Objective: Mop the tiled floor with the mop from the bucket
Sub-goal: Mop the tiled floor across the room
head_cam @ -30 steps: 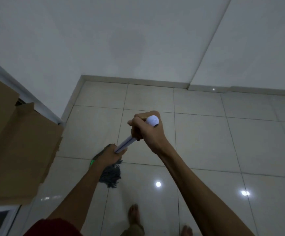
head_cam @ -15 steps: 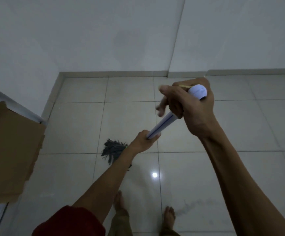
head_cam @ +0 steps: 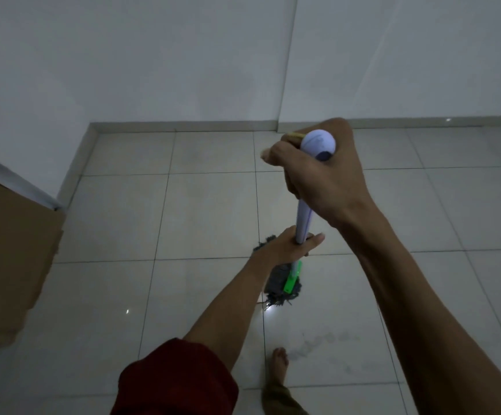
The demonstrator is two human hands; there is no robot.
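**Q:** How were the two hands placed?

**A:** The right hand (head_cam: pixel 318 181) was wrapped round the top of the mop handle (head_cam: pixel 303 220), fingers curled tightly just below the rounded white cap (head_cam: pixel 318 143). The left hand (head_cam: pixel 285 248) gripped the same handle lower down, with its thumb pointing right. A red sleeve (head_cam: pixel 177 378) covered the upper part of the left arm.

**Q:** Where was the mop?

**A:** The handle ran steeply down from the right hand, through the left hand, to a green clamp (head_cam: pixel 291 283). The grey string mop head (head_cam: pixel 274 281) lay on the tiled floor (head_cam: pixel 207 211) near the middle of the scene, across a grout line. The left hand and wrist hid part of the mop head.

**Q:** What surrounded the work area?

**A:** Brown cardboard (head_cam: pixel 9 250) stood at the left edge. A white wall (head_cam: pixel 153 55) closed the far side, with a skirting strip (head_cam: pixel 183 125) along its base. One bare foot (head_cam: pixel 280 363) stood on the near tiles, and a faint grey smear (head_cam: pixel 318 339) marked the tile just right of it. Small bright reflections showed on the glossy tiles near the mop head.
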